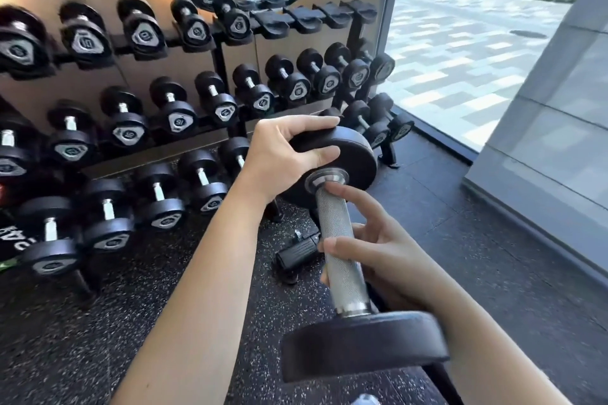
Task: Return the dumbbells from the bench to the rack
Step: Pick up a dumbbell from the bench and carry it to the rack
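Observation:
I hold one black dumbbell [340, 260] with a knurled steel handle in the air, its far head pointing at the rack. My left hand [286, 154] grips the rim of the far head. My right hand [378, 253] is wrapped around the handle from the right, index finger stretched toward the collar. The near head hangs low in front of me. The three-tier dumbbell rack [230, 59] stands ahead, filled with black dumbbells, with several empty cradles [309, 18] at the right end of its top tier. The bench is not visible.
A black wheeled foot of some equipment [296, 253] lies on the speckled rubber floor under the dumbbell. A glass wall [460, 52] and its frame bound the right side. A mirror stands behind the rack.

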Demonstrator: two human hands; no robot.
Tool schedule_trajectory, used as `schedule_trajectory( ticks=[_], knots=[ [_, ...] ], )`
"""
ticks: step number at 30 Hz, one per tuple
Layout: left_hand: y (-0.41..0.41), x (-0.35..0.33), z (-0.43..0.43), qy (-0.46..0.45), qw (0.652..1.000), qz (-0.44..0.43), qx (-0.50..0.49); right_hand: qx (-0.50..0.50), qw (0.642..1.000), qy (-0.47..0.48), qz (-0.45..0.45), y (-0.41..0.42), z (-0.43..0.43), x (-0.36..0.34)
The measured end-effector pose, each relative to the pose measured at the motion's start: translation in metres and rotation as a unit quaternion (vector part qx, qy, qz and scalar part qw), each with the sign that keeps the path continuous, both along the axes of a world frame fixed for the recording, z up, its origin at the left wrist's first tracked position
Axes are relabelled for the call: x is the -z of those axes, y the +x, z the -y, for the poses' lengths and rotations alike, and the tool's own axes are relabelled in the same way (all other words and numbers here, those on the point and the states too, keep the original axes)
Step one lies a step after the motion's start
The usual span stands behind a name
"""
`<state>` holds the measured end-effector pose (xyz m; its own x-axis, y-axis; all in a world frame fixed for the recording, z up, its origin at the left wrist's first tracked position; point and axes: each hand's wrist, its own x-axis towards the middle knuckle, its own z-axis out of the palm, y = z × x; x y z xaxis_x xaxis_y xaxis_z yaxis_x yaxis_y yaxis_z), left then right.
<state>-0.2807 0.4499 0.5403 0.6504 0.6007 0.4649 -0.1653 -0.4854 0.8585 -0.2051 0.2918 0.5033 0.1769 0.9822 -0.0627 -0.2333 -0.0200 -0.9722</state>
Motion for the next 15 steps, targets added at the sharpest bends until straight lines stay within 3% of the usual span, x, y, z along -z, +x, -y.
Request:
schedule_trajectory(
  ticks=[15],
  knots=[
    [0.163,0.054,-0.199,-0.056,0.997,-0.006,-0.053,0.061,0.989,-0.059,0.118,0.158,-0.206,0.039]
  ],
)
